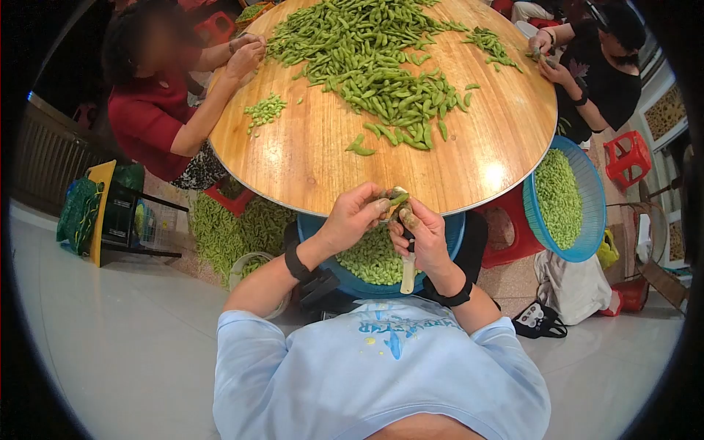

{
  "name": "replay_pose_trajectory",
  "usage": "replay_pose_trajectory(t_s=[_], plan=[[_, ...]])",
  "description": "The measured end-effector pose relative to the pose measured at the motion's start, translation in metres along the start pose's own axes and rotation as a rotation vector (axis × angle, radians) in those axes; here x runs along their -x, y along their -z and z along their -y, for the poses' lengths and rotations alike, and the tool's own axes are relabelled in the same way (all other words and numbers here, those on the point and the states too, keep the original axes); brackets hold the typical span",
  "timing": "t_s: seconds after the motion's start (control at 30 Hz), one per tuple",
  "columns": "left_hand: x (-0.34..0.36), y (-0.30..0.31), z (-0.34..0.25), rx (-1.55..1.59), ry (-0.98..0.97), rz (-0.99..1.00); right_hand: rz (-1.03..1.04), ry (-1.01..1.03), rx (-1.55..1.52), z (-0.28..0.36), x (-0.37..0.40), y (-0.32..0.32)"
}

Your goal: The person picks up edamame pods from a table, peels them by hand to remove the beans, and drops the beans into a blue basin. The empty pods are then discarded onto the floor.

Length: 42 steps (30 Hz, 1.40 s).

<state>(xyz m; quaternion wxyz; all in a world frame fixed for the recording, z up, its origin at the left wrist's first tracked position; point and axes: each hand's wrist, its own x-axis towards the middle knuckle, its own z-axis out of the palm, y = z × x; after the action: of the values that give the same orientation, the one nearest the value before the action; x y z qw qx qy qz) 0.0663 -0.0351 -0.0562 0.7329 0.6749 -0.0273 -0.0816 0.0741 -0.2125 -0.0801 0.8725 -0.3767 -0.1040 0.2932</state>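
Observation:
My left hand (353, 218) pinches a green bean pod (398, 198) at the near edge of the round wooden table (308, 158). My right hand (424, 236) touches the same pod and grips a pale-handled small knife (408, 271) that points down. Both hands hover over a blue basin (455, 227) on my lap, holding trimmed pods (370, 258). A large heap of green pods (374, 62) covers the far half of the table.
A person in red (158, 110) works pods at the table's left; another in black (594, 66) sits at the right. A blue basket of pods (583, 183) stands right, with red stools (628, 155) and a pile of pods (227, 231) on the floor left.

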Motion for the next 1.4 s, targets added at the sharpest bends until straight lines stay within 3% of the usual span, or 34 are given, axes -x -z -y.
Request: replay_pose_trajectory(t_s=[0.07,0.13,0.27,0.33,0.37,0.43,0.57,0.67,0.73,0.77,0.83,0.97,1.07,1.13,1.17,1.23,1.27,1.3,1.33,1.4], plan=[[-0.003,0.008,0.000,0.064,0.068,0.031,0.007,-0.001,-0.025,0.004,0.000,0.002],[-0.008,0.020,0.001,0.658,0.347,0.334,0.139,-0.139,-0.198,0.013,0.001,0.005],[-0.007,0.008,-0.002,0.588,0.365,0.279,0.102,-0.218,-0.332,0.015,0.002,0.012],[-0.005,-0.002,-0.008,-0.018,-0.059,0.099,-0.009,-0.212,-0.375,0.010,0.001,0.013],[-0.005,0.000,-0.010,-0.018,-0.058,0.099,-0.010,-0.212,-0.375,0.010,0.001,0.011],[-0.003,0.007,-0.016,-0.928,-0.656,0.059,-0.009,-0.262,-0.408,0.010,0.004,0.006],[0.011,0.001,-0.027,-1.186,-0.682,0.038,0.021,-0.312,-0.512,0.006,0.004,0.003],[0.010,0.006,-0.014,-1.047,-0.679,0.027,-0.016,-0.284,-0.474,0.004,0.005,-0.003],[0.011,0.004,-0.011,-0.546,-0.426,-0.039,0.001,-0.247,-0.447,0.001,0.004,-0.004],[0.012,0.003,-0.011,-0.547,-0.428,-0.044,0.005,-0.248,-0.445,0.002,0.004,-0.005],[0.015,0.000,-0.009,0.025,0.019,-0.062,-0.008,-0.230,-0.373,0.004,0.004,-0.007],[0.014,0.000,-0.007,0.291,0.223,-0.088,0.018,-0.203,-0.288,-0.002,0.003,0.005],[0.016,-0.003,-0.001,0.050,0.144,-0.078,-0.071,-0.153,-0.124,-0.001,0.004,0.000],[0.017,-0.005,0.004,-0.083,0.076,-0.104,-0.174,0.075,0.421,-0.002,0.002,0.002],[0.018,-0.006,0.004,-0.085,0.073,-0.106,-0.171,0.076,0.421,-0.004,-0.003,0.004],[0.023,-0.011,0.000,-0.387,-0.099,-0.065,-0.199,0.611,1.050,-0.007,-0.009,0.003],[0.024,-0.012,0.001,-0.386,-0.097,-0.065,-0.215,0.523,1.095,-0.002,-0.006,0.002],[0.024,-0.012,0.002,-0.481,-0.212,-0.092,-0.214,0.525,1.095,0.000,-0.007,0.000],[0.024,-0.013,0.003,-0.575,-0.327,-0.120,-0.194,0.611,1.191,0.002,-0.009,0.000],[0.026,-0.014,0.000,-0.614,-0.352,-0.108,-0.174,0.691,1.284,0.003,-0.010,0.001]])
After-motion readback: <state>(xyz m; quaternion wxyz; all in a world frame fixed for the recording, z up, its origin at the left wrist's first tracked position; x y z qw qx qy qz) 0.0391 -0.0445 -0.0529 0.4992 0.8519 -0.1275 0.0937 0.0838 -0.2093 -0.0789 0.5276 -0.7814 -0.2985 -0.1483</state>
